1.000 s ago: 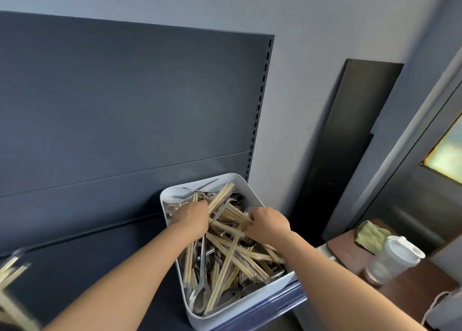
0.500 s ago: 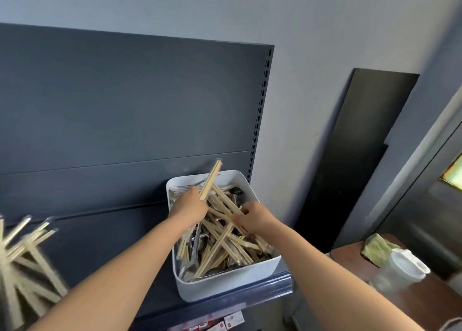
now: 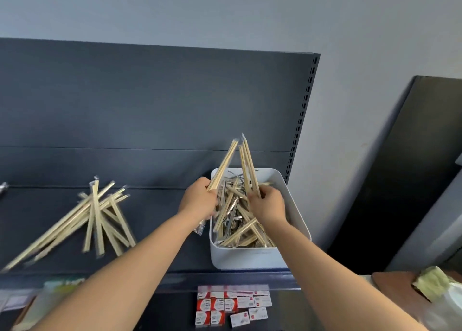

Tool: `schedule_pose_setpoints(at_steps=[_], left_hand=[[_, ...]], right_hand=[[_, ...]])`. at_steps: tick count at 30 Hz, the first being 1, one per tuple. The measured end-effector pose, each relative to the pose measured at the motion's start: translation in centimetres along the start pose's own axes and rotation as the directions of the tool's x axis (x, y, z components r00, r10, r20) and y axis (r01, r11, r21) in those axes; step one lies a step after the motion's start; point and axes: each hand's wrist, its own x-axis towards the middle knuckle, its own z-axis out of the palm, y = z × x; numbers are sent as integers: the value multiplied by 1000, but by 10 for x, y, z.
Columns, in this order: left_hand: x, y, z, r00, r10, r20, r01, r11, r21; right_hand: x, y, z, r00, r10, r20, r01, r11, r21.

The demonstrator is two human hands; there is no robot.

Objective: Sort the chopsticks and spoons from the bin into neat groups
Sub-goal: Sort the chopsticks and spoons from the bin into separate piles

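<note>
The bin (image 3: 252,255), right of centre, is white. Chopsticks (image 3: 226,212) in it are pale tan, in clear wrappers, as is the pile (image 3: 100,218) at left. The shelf (image 3: 155,120) is dark slate blue. Boxes (image 3: 217,305) at bottom centre are red and white. The cloth (image 3: 428,282), lower right, is yellow-green.
</note>
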Motion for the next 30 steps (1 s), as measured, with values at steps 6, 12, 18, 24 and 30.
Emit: schedule_pose_setpoints(at_steps=[6,12,18,24,30], left_hand=[[-16,-23,-43,995,-81,-54,74,990,-123],[-20,-59,-87,982,-149,-116,135,984,-120],[-13,-110,-136,960,-176,-219,169,984,-49],[2,-169,-198,942,-219,-254,237,971,42],[23,-215,-246,979,-156,-131,188,938,292]], right_hand=[[-15,-25,36,986,-101,133,92,993,68],[-27,-47,91,941,-156,301,140,987,74],[-40,-67,156,857,-145,494,142,989,44],[-46,-91,229,756,-111,645,217,972,-88],[-41,-106,297,690,-117,715,441,850,-286]])
